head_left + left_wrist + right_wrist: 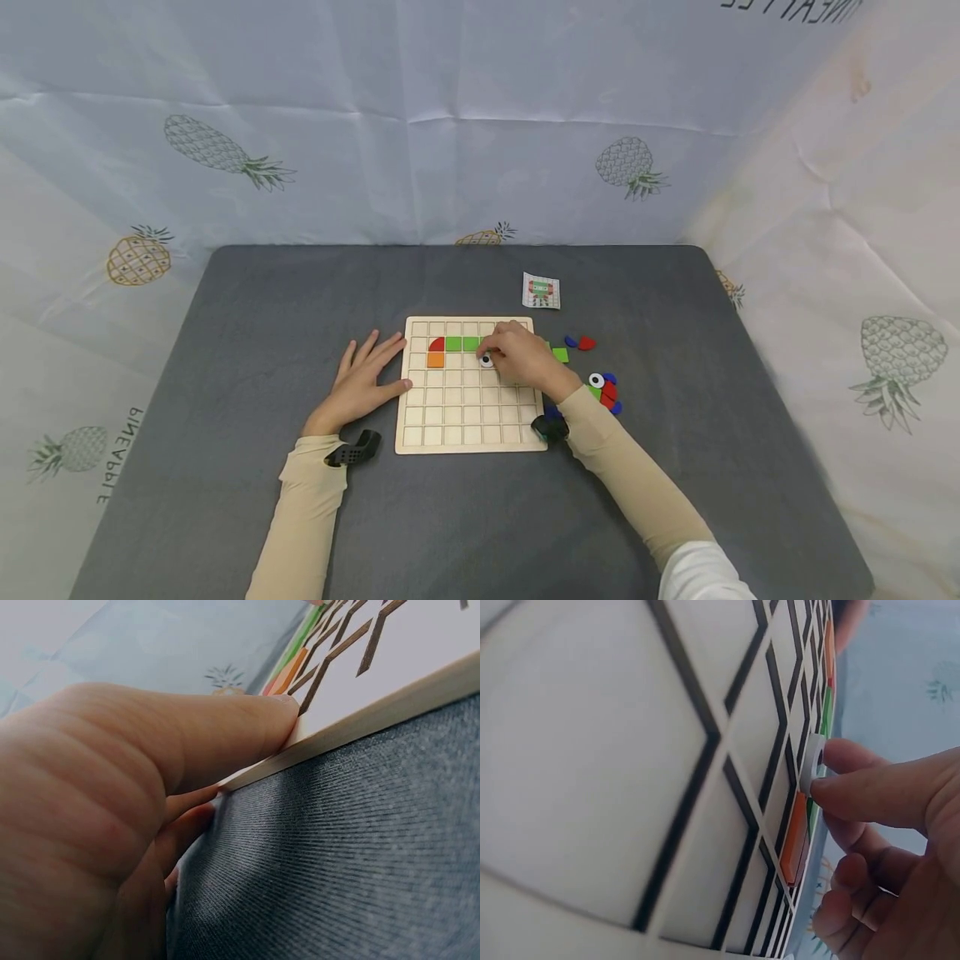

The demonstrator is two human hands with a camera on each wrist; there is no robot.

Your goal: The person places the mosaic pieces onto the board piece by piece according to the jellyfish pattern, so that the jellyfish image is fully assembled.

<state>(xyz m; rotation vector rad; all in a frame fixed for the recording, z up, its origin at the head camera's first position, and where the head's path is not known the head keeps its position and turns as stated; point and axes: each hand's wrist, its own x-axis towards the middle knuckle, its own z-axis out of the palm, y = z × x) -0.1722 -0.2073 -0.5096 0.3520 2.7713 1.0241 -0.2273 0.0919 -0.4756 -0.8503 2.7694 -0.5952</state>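
Note:
A pale wooden grid board [453, 417] lies on the table. My right hand [522, 357] is over its upper right part, pinching a white round eye piece [486, 361] with a dark centre between thumb and fingertips. In the right wrist view this eye piece [812, 765] is close to the grid, beside an orange piece [793, 840]. In the board's upper rows sit a red rounded piece [437, 344], green squares [462, 343] and an orange square [436, 360]. My left hand [362, 389] spreads its fingers at the board's left edge, its thumb [240, 727] resting on the rim.
Behind the board lies a small printed pattern card [541, 292]. To the right are loose pieces: a green square [560, 355], a red piece [587, 342], a second eye piece [596, 380], and several red and blue ones, partly behind the right forearm. A pineapple-print cloth [420, 167] hangs behind the table.

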